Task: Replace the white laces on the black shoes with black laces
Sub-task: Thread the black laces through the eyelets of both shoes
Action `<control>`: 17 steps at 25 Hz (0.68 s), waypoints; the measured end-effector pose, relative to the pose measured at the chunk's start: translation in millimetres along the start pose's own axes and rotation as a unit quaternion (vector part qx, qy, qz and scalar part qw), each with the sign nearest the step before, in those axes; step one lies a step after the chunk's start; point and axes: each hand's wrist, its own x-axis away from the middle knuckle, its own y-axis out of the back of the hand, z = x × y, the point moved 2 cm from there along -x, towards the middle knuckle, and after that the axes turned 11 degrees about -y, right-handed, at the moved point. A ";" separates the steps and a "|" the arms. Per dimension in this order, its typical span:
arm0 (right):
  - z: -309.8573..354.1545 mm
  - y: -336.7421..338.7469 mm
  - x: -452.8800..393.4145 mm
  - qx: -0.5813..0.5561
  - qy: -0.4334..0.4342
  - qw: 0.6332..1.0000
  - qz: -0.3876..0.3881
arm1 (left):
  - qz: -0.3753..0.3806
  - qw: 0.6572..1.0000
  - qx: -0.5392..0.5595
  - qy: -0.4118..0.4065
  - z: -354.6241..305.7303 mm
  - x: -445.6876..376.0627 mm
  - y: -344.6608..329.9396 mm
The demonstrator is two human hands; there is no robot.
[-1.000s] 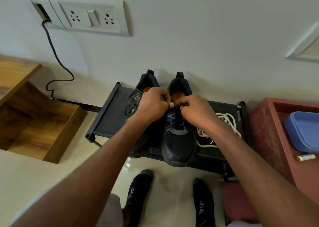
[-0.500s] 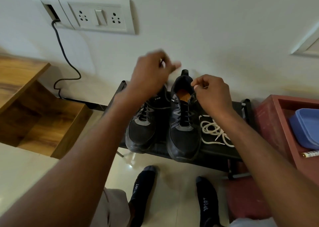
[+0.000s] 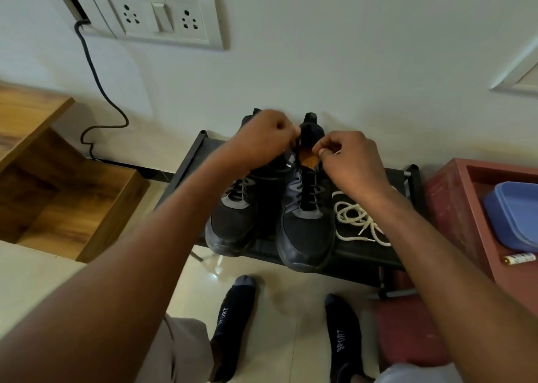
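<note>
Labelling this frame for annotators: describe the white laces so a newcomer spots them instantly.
Find the black shoe rack against the wall. Two black shoes sit on it; just right of them, below the right hand, lies a loose tangle of white laces, the only pale thing on the rack.

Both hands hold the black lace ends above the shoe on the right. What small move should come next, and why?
Probably cross the two ends and start the knot. The black lace already runs through the eyelets of the right shoe, the left hand and right hand each pinch an end above its opening, and the white laces lie removed on the rack.
</note>
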 end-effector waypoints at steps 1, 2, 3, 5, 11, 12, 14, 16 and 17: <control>0.0 2.0 0.2 -0.009 -0.001 1.000 -0.007 | -0.045 0.988 0.148 -0.010 -10.5 0.9 7.0; 0.1 3.6 0.9 -0.020 -0.002 1.000 -0.014 | -0.084 0.951 0.296 -0.021 -20.1 2.0 14.4; 0.6 4.9 1.1 -0.029 -0.001 0.999 -0.021 | -0.109 0.913 0.392 -0.039 -28.3 3.9 22.1; 3.1 5.5 1.2 -0.036 0.003 0.999 -0.032 | -0.143 0.915 0.372 -0.063 -33.1 5.9 28.8; 5.0 3.0 4.3 -0.018 0.014 1.000 -0.008 | 0.069 0.973 -0.221 0.010 14.9 5.3 -7.3; 4.9 2.1 4.4 -0.011 0.015 1.000 -0.001 | 0.101 0.966 -0.238 0.010 19.2 4.7 -11.6; 3.5 0.6 3.2 0.001 0.009 1.000 0.008 | 0.121 0.967 -0.225 0.019 19.6 4.3 -12.2; 1.8 -0.4 1.9 0.015 -0.002 1.000 0.016 | 0.120 0.972 -0.199 0.027 16.1 3.0 -10.1; 0.9 -1.3 1.6 0.022 -0.005 0.999 0.024 | 0.114 0.974 -0.194 0.029 15.8 1.5 -9.7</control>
